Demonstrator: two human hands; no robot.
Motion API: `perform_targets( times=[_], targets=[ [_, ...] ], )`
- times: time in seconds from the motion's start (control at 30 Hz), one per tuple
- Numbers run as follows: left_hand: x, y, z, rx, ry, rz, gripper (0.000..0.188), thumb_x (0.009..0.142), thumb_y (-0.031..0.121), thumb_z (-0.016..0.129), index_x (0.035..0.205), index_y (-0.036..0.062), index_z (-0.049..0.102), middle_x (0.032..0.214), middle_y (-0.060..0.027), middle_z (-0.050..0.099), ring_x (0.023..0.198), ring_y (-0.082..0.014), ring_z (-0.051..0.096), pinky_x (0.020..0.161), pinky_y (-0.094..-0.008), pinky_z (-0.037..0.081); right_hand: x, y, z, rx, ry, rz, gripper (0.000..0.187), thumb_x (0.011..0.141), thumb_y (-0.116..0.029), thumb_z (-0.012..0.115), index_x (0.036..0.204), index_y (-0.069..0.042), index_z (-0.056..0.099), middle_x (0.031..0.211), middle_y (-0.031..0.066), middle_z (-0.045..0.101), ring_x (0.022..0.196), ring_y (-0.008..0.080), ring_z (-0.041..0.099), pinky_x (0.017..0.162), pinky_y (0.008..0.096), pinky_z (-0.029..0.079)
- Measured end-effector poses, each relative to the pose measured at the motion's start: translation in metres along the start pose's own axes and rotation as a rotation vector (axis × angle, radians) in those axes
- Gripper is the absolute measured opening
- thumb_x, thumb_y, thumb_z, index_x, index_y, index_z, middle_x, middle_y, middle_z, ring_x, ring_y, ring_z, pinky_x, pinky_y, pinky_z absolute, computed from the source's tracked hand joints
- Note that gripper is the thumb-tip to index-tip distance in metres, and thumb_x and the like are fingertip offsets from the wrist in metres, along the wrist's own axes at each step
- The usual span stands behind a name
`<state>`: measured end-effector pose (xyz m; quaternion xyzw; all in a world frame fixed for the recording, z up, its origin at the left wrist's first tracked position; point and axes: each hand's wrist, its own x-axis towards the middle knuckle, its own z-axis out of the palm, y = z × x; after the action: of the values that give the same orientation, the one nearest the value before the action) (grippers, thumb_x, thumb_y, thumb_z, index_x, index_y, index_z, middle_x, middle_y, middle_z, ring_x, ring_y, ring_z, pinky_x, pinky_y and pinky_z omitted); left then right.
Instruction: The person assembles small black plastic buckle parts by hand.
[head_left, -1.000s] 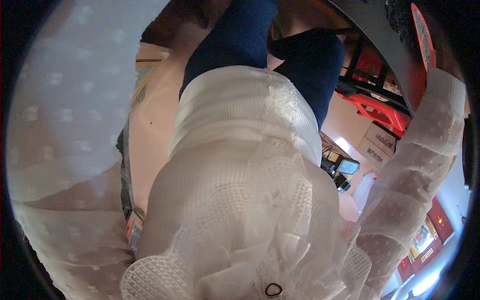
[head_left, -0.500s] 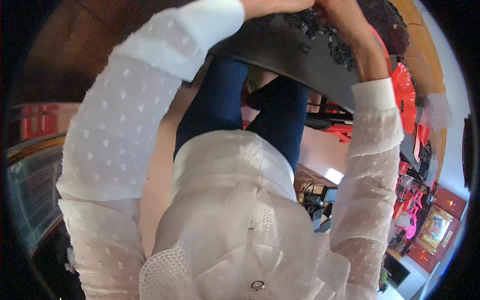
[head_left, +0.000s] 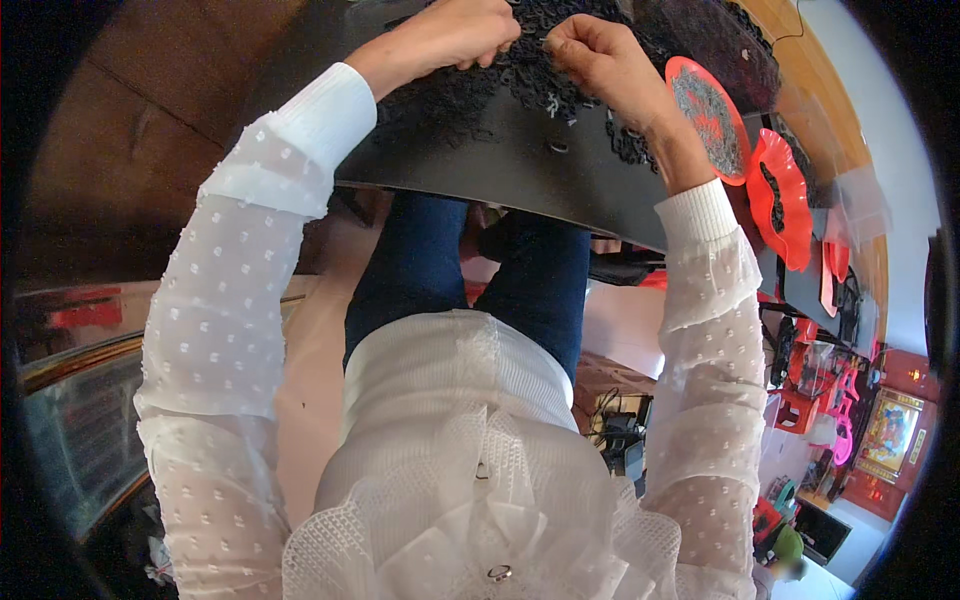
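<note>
A heap of small black parts lies on a dark table at the top of the head view. My left hand rests in the heap with its fingers curled among the pieces. My right hand is beside it, fingertips pinched on a small black piece at the heap's edge. Both white dotted sleeves reach up from the lower edge. What exactly each hand grips is too small to tell.
Two red plastic dishes holding black bits stand on the table to the right. Red crates and boxes sit on the floor at right. My legs in blue trousers are under the table edge.
The view tilted up from my lap toward the table. My arms rose and both hands came to the black heap on the tabletop.
</note>
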<state>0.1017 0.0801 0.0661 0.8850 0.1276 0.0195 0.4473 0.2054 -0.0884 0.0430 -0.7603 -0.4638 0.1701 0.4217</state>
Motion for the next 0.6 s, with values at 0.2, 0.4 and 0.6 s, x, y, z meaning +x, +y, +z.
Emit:
perform_targets(
  times=[0.2,0.4,0.6],
  targets=[
    [0.005,-0.009,0.001,0.450,0.081,0.172,0.022,0.080,0.019,0.052,0.087,0.0031,0.066,0.087,-0.0203,0.066,0.087,-0.0366,0.063,0.074,-0.0462,0.047,-0.003,0.019,-0.020,-0.247,-0.065,-0.025,0.015,0.093,-0.017,0.054,0.089,-0.002,0.056,0.072,-0.0043,0.050,0.068,0.0047,0.044,0.060,0.0219,0.039],
    [-0.005,-0.016,0.000,0.629,0.012,0.261,0.021,0.080,0.020,0.053,0.084,0.0044,0.065,0.084,-0.0193,0.066,0.084,-0.0374,0.063,0.072,-0.0466,0.048,-0.011,0.026,-0.016,-0.300,-0.184,-0.125,0.013,0.092,-0.012,0.054,0.092,0.000,0.056,0.073,-0.0005,0.051,0.070,0.0081,0.047,0.061,0.0254,0.041],
    [-0.015,-0.015,-0.004,0.725,-0.049,0.298,0.020,0.080,0.019,0.051,0.080,0.0046,0.064,0.081,-0.0183,0.065,0.080,-0.0364,0.063,0.070,-0.0467,0.048,-0.002,-0.020,0.007,-0.393,-0.157,-0.192,0.007,0.081,-0.003,0.052,0.082,0.004,0.055,0.071,0.0192,0.057,0.063,0.0299,0.056,0.060,0.0372,0.045]
  ],
)
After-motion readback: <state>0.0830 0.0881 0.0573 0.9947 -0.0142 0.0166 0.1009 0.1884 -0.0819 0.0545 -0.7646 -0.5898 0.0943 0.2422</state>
